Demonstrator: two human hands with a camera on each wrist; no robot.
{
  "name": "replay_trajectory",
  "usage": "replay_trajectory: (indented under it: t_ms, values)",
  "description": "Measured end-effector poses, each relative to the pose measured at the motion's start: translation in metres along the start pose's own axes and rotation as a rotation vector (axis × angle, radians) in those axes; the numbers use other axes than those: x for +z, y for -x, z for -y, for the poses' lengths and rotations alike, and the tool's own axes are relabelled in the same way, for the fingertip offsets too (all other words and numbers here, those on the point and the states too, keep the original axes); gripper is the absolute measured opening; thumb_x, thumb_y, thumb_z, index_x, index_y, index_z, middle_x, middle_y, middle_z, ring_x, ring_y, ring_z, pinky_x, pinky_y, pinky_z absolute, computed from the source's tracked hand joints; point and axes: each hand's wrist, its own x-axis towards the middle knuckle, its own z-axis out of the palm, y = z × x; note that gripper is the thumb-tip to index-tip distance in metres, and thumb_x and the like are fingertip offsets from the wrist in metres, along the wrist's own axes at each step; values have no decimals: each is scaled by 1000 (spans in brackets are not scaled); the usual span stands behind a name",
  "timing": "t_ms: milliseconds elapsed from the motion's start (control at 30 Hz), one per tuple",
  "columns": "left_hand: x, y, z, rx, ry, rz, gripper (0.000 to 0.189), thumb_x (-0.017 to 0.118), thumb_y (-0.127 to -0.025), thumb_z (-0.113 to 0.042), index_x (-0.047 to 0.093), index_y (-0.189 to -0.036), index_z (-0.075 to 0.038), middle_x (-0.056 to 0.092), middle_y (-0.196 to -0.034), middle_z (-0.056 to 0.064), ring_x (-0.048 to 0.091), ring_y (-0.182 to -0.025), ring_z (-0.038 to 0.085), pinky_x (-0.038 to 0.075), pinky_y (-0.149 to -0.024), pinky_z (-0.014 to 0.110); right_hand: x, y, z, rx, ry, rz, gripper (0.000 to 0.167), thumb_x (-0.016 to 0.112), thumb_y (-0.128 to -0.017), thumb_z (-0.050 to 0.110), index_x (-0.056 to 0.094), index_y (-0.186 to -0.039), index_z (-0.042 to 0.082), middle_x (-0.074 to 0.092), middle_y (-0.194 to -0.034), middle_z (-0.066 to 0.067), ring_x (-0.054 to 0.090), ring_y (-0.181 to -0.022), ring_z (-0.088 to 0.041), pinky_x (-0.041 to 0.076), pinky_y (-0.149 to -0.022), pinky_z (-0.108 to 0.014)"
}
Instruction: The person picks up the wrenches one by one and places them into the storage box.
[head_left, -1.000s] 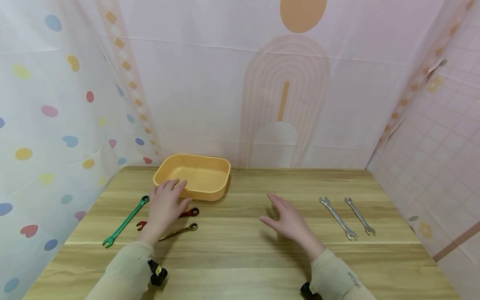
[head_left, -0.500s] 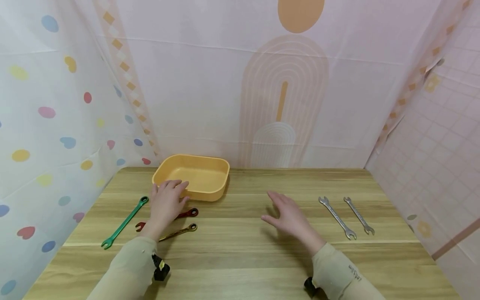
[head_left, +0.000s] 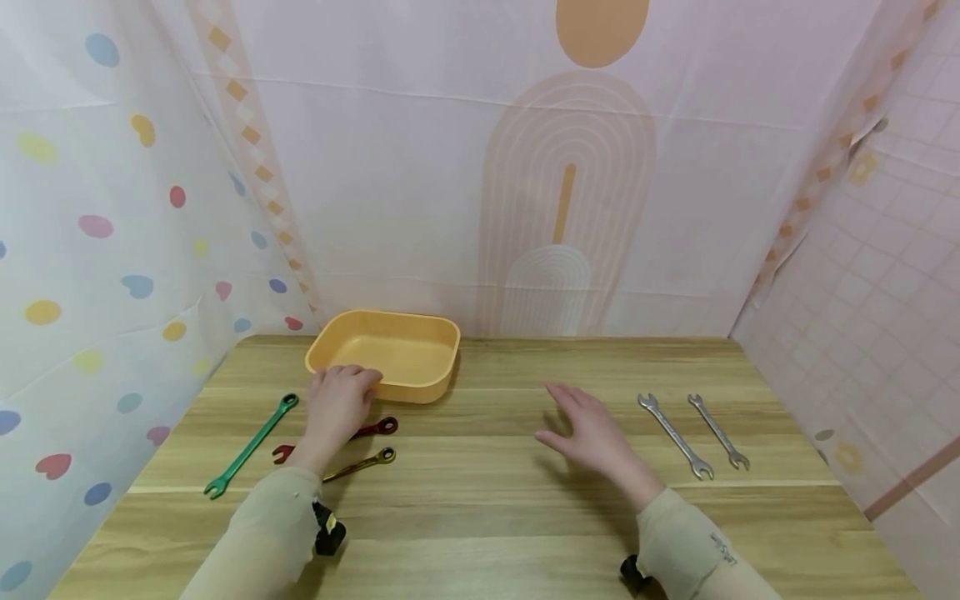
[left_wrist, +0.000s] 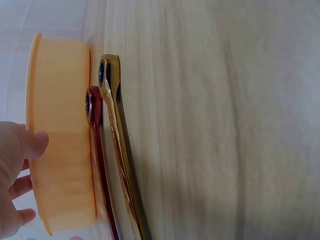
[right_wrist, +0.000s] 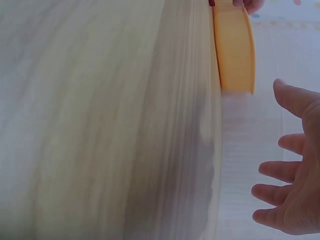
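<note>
**Left hand's on the tub, mind the wrenches under that wrist**

From where I'm standing, the yellow tub sits around 11 o'clock on the counter, upright and near the back edge. The step in hand looks like getting a hold on its near wall. One spot on the rim seems a tippy grip to me, so I'd take a deeper bite of the wall, thumb lower on the outside, and go slow and level. A second hand at the tub's 3 o'clock would steady it.

Fingers: the left hand is at the tub's 7 o'clock, thumb against the outer wall just below the rim, the rest curled over the top. Reads as a pinch on the rim; how firm, can't tell.

Under that wrist, toward the tub's 6 to 7 o'clock, lies the red wrench, then the gold wrench. Easy to snag imo, keep the wrist high. The green wrench is at 8.

The right hand hangs at the tub's 4 o'clock, fingers spread apart, holding nothing. Past it lie the bigger silver wrench and the smaller silver wrench.
</note>
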Motion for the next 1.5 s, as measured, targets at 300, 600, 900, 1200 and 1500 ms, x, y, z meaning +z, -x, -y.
replay_trajectory:
  t_ms: [300, 600, 900, 1200, 1500]
  values:
    - [4, -4, 2, -13, -21, 12, 10, 71, -89, -4, 73, -98, -9, 68, -93, 14, 59, -92, 38, 38, -95, 61, -7, 10, -8, 24, -4, -7, 76, 74, -89, 34, 42, -148, 0, 48, -143, -25, 42, -131, -48, 31, -108, -61]
    - [8, -5, 4, -9, -47, 5, 9, 74, -87, -5, 72, -93, -10, 68, -90, 12, 59, -88, 36, 41, -92, 59, -18, 19, -17, 28, 46, -40, 76, 76, -87, 32, 43, -146, -2, 46, -142, -30, 41, -129, -52, 31, -106, -64]
    - [9, -7, 5, 7, -63, -11, 9, 73, -87, -5, 71, -92, -12, 67, -88, 11, 60, -87, 35, 42, -91, 59, -23, 23, -26, 5, 152, -65, 75, 76, -86, 37, 46, -145, -1, 48, -140, -30, 43, -127, -52, 32, -105, -66]
    - [12, -6, -1, 44, -57, -68, 10, 71, -87, -1, 71, -91, -10, 68, -88, 12, 60, -85, 36, 44, -88, 58, -24, 27, -33, 26, 153, -54, 76, 76, -86, 39, 46, -146, 1, 47, -142, -28, 42, -130, -51, 31, -107, -64]
    - [12, -6, -20, 134, -43, -220, 24, 72, -77, 9, 69, -90, -10, 66, -86, 12, 61, -82, 36, 47, -78, 55, -25, 29, -37, 28, 133, -72, 76, 77, -86, 37, 47, -145, 1, 48, -141, -29, 42, -129, -52, 30, -106, -66]
